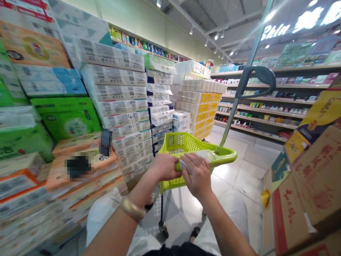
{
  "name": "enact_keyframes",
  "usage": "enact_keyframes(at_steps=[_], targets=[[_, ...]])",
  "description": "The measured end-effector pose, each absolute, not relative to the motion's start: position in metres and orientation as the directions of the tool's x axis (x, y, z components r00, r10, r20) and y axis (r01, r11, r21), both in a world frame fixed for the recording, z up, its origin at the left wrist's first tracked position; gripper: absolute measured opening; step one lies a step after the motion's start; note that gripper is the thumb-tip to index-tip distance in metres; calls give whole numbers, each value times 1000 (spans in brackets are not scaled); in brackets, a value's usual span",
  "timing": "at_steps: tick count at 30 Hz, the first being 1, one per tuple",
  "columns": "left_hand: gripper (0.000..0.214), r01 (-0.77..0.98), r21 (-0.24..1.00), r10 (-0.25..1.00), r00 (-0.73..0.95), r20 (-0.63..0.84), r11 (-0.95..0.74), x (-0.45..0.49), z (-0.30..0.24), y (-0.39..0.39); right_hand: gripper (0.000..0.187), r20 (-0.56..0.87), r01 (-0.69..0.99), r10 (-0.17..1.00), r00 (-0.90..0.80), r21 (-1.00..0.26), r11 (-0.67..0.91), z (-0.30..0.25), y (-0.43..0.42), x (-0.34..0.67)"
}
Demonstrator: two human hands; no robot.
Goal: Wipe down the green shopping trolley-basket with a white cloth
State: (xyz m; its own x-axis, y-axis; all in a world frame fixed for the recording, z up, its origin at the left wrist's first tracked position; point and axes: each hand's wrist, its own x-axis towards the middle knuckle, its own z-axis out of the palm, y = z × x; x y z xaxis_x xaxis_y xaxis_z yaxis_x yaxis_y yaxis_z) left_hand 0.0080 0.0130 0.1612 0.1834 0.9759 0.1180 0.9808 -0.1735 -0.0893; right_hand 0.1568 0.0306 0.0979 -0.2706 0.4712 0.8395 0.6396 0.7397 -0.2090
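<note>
Shopping trolley [172, 184], lime green, stands on the pale tiled floor [226, 171] directly before the person; the left hand [165, 167] clasps its handlebar [224, 159]; just beside, the right hand [197, 176] curls over a thin white sheet [183, 165], pressing it against that bar; a gold bangle [133, 209] rings the left wrist; beyond, a metal pole [258, 39] carries a grey loop handle [271, 83]; wrapped paper packs [115, 90] stand stacked at left, cardboard cartons [314, 181] at right, stocked shelves [269, 97] behind.
</note>
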Motion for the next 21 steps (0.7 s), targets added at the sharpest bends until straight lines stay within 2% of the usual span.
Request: enact_keyframes(at_steps=[9, 15, 21], targets=[[44, 984, -75, 980, 168, 104, -161, -7, 162, 17, 33, 855, 733, 518, -24, -337, 590, 87, 82, 216], [42, 987, -96, 985, 141, 102, -132, -9, 164, 17, 36, 869, 741, 494, 35, -354, 571, 82, 86, 204], [39, 987, -87, 982, 145, 122, -135, -15, 165, 15, 35, 864, 745, 504, 6, -340, 574, 83, 83, 199]])
